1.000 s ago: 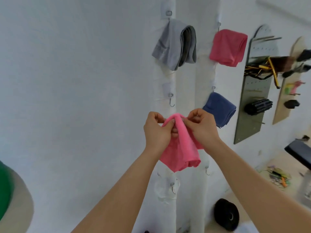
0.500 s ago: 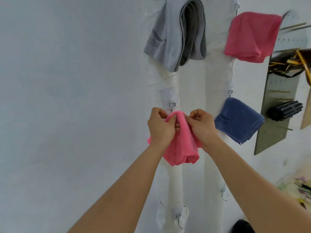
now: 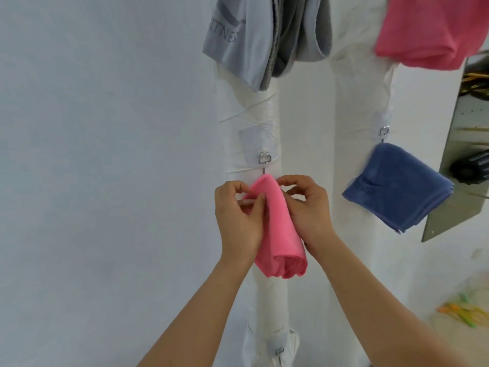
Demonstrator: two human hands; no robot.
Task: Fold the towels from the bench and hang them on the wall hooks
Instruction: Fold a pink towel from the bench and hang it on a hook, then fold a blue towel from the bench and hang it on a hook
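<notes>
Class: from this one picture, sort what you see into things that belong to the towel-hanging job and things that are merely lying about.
Belongs to the job:
- folded pink towel, pinched by the left hand and right hand
- wall hook just above it
- hung grey towel, upper pink towel, blue towel

Lying about:
- metal pegboard with black tool
- coloured bits on the floor

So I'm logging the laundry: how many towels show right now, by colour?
Pink: 2, the pink towel in both hands and the pink towel at top right
Grey: 1, the grey towel
Blue: 1, the blue towel
Total: 4
</notes>
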